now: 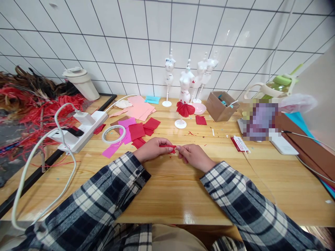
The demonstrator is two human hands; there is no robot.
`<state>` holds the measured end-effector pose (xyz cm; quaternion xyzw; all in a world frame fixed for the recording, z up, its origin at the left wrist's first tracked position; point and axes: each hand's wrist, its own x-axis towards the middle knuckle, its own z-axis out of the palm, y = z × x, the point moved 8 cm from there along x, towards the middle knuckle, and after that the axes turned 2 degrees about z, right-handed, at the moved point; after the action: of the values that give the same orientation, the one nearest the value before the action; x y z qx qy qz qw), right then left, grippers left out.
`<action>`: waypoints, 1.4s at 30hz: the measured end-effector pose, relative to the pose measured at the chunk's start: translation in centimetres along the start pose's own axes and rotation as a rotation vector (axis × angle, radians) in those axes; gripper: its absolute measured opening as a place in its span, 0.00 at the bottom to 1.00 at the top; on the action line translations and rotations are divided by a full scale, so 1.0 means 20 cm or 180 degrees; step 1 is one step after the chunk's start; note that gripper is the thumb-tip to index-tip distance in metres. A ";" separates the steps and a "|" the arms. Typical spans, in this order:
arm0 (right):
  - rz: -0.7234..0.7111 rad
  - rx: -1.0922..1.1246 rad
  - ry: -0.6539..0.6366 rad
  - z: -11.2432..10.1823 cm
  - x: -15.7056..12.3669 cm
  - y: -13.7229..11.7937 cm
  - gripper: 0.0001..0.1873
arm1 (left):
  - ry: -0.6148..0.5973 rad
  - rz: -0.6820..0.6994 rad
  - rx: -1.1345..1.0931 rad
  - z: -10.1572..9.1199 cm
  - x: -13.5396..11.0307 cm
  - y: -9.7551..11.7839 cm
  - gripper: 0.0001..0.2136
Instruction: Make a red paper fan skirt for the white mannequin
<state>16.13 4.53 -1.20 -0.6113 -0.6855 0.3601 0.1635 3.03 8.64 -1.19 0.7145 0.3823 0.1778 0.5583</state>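
Observation:
Between my hands, just above the table's middle, is a small piece of red crepe paper point(171, 148) with a ragged lower edge. My left hand point(154, 149) pinches it, thumb on top. At its right end, the thumb and fingertips of my right hand point(192, 155) close on the paper's edge. Straight ahead stands a small white dress-form mannequin point(186, 82) on a round base, wearing a fringed red paper skirt point(185, 109). Beside my left hand lie red paper pieces point(137, 131) and magenta paper strips point(112, 149), with a roll of white tape point(104, 135) on them.
More white mannequins point(169, 75) stand near the tiled wall. A cardboard box point(221, 109) sits right of them. Pink paper sheets point(138, 108) lie behind the red ones. A power strip point(86, 134) with looping cables is at left. At right lie a red-and-white packet point(238, 143) and a white power bank point(284, 143).

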 end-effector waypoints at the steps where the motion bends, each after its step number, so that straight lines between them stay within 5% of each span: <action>1: 0.0021 0.0014 -0.0001 0.00 0.00 0.00 0.34 | 0.0044 0.0011 -0.0055 0.00 0.00 0.00 0.16; 42: -0.0026 0.0028 0.0175 0.00 0.01 0.01 0.29 | -0.0053 -0.0147 0.0015 0.01 0.00 -0.02 0.17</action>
<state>16.24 4.73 -1.27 -0.6174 -0.6816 0.3455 0.1865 3.02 8.44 -1.57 0.7083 0.3946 0.1580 0.5636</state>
